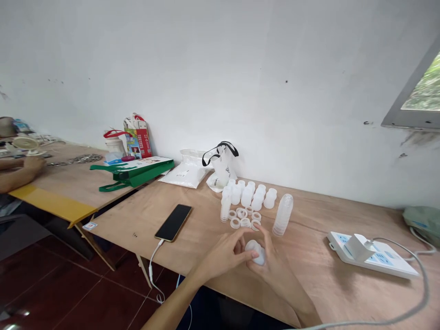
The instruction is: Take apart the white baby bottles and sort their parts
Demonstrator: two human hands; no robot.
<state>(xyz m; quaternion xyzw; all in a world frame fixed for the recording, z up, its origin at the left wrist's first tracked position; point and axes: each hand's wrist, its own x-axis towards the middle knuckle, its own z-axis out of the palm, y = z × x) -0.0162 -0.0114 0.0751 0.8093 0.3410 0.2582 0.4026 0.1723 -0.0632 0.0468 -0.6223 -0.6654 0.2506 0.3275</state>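
My left hand (223, 254) and my right hand (275, 270) meet over the plywood table (309, 220), both closed around a small translucent white plastic bottle (256, 252). The fingers hide part of it. Just beyond my fingertips lie several translucent plastic screw rings (242, 218). Behind them stand several small frosted plastic bottles (246, 196). To the right of the rings, a tall stack of clear plastic cups (283, 214) lies tilted on the table, near my right hand.
A black smartphone (173, 222) on a white charging cable lies left of my hands. A white power strip (373, 254) with a grey cable sits right. White plastic bags (185, 174) lean against the wall. A co-worker's forearm (24, 168) rests on the adjoining table at far left.
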